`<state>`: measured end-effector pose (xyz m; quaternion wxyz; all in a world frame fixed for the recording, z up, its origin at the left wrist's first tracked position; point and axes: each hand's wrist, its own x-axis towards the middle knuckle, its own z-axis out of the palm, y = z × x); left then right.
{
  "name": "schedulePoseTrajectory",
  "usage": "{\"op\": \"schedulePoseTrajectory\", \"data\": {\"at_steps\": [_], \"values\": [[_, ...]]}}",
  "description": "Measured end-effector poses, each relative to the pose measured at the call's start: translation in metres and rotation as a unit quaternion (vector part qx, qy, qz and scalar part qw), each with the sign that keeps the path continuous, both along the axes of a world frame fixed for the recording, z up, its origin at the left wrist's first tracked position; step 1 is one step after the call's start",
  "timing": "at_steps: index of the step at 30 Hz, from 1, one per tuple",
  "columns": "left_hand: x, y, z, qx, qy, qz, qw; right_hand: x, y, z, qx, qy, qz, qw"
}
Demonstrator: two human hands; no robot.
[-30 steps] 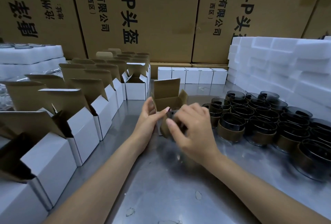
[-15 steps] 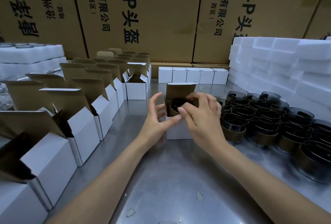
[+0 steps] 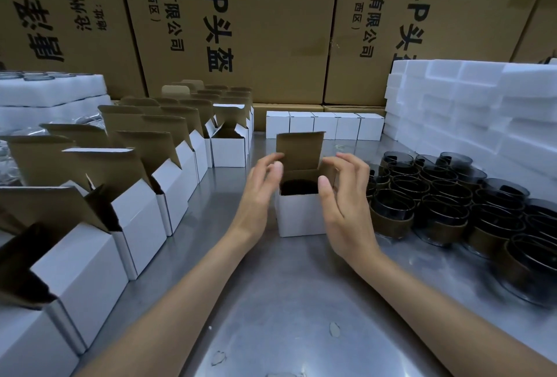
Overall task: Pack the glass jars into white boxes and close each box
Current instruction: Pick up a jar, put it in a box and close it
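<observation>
You couldn't see much of the jar (image 3: 298, 188) inside the white box (image 3: 300, 215) — only a dark rim showed. The nearest open boxes (image 3: 75, 271) were cut off at the lower left edge.

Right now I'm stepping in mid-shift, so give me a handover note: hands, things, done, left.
Left hand and right hand: both open, flanking the white box at centre, fingertips at its side flaps.
A dark glass jar sits inside; top flap stands upright.
Done: five closed boxes in the back row.
Left: close this box, then pack the loose jars on the right into the open boxes on the left.
</observation>
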<state>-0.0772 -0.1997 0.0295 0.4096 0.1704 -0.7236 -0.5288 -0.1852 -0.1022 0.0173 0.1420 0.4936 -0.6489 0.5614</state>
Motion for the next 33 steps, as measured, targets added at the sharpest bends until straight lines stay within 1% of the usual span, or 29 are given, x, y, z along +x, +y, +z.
{"op": "schedulePoseTrajectory", "data": {"at_steps": [3,6,9,13,15,18,21,24,26,28,31,33], "values": [[-0.004,-0.004,0.001,0.034,-0.005,0.008,0.999,0.0,-0.001,-0.001,-0.024,-0.023,0.019,0.999],[-0.005,-0.006,0.001,0.004,-0.018,0.019,1.0,0.002,0.0,-0.001,-0.026,-0.044,0.032,0.998],[-0.005,-0.007,0.001,-0.003,-0.025,0.022,0.999,0.002,0.002,-0.001,0.0,-0.05,0.037,0.998],[-0.007,-0.006,0.0,0.031,0.019,0.032,0.999,0.0,0.001,-0.002,0.033,-0.041,0.034,0.998],[-0.007,-0.006,0.001,0.029,0.032,0.035,0.998,0.0,0.0,-0.003,0.026,-0.046,0.041,0.998],[-0.008,-0.005,0.003,-0.001,0.026,0.024,0.999,0.0,-0.001,-0.005,-0.008,-0.071,0.048,0.996],[-0.006,-0.005,0.001,-0.003,0.014,0.025,1.0,-0.004,-0.001,-0.007,-0.044,-0.094,0.037,0.994],[-0.002,-0.006,0.0,0.003,0.017,0.018,1.0,-0.01,0.0,-0.005,-0.011,-0.126,0.067,0.99],[-0.001,-0.005,-0.003,-0.007,0.024,0.005,1.0,-0.012,-0.001,-0.006,0.037,-0.132,0.108,0.985],[0.001,-0.002,-0.006,-0.039,0.021,-0.002,0.999,-0.013,-0.002,-0.008,0.076,-0.121,0.122,0.982],[-0.001,-0.001,-0.014,-0.116,-0.018,0.019,0.993,-0.013,-0.002,-0.007,0.071,-0.121,0.116,0.983],[-0.002,0.0,-0.015,-0.124,-0.017,0.048,0.991,-0.013,-0.002,-0.005,0.064,-0.127,0.114,0.983]]}}
